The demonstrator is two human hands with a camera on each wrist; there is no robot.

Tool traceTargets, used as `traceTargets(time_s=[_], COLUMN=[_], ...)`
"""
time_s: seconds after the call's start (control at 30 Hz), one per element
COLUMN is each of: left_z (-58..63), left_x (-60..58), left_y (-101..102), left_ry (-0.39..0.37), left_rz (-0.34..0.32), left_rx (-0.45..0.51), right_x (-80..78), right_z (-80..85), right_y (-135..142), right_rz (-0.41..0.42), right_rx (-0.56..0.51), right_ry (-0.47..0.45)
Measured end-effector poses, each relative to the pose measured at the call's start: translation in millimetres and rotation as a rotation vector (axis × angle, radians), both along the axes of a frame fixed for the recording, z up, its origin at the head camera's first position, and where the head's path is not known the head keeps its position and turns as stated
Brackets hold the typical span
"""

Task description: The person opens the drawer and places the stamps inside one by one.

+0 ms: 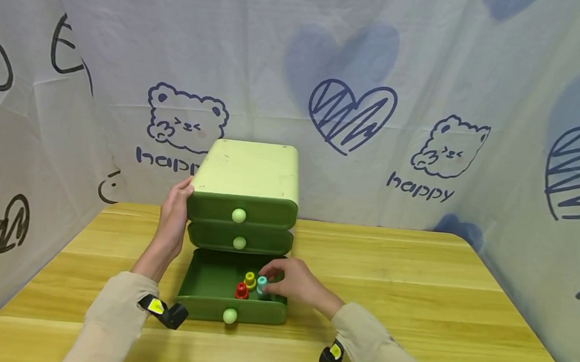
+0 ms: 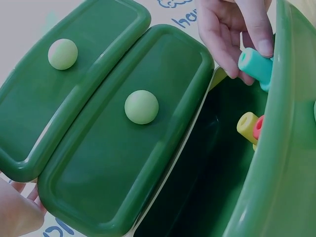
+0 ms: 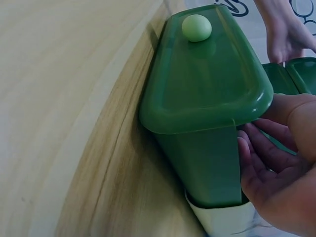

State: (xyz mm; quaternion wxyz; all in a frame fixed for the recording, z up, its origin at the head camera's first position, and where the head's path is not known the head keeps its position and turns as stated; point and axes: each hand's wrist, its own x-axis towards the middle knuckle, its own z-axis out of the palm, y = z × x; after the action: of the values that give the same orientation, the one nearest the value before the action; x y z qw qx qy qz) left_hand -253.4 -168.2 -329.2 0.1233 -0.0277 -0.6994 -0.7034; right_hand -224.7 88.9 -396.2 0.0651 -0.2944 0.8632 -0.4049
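Observation:
A small cabinet [image 1: 248,170] with a pale yellow-green top and green drawers stands on the table. My left hand [image 1: 173,218] presses against its left side near the top, fingers along the wall. The bottom drawer [image 1: 209,276] is pulled out. In it stand a red peg-shaped piece [image 1: 241,291], a yellow one [image 1: 250,281] and a teal one [image 1: 262,283]. My right hand [image 1: 294,281] reaches over the drawer's right wall and pinches the teal piece between thumb and fingers. In the right wrist view, the drawer front [image 3: 207,74] hides the pieces.
Two upper drawers, the top drawer [image 1: 268,212] and the middle drawer [image 1: 266,240], are closed, each with a round pale knob. The wooden table [image 1: 389,275] extends on both sides. A white cloth [image 1: 267,63] printed with hearts and bears hangs behind and at the sides.

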Motion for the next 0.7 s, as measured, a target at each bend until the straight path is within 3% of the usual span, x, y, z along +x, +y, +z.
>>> traceTargets(time_s=[0.4, 0.7], left_z=[-0.1, 1.2], left_x=[0.1, -0.6], left_y=[1, 1], left_ry=[-0.01, -0.002], left_rz=[-0.002, 0.003], left_rx=[-0.001, 0.006], right_x=[5.7, 34.7], right_z=[-1.3, 10.0], right_y=[2, -11], right_rz=[-0.044, -0.026], right_rx=[-0.073, -0.16], right_ry=[0.048, 0.171])
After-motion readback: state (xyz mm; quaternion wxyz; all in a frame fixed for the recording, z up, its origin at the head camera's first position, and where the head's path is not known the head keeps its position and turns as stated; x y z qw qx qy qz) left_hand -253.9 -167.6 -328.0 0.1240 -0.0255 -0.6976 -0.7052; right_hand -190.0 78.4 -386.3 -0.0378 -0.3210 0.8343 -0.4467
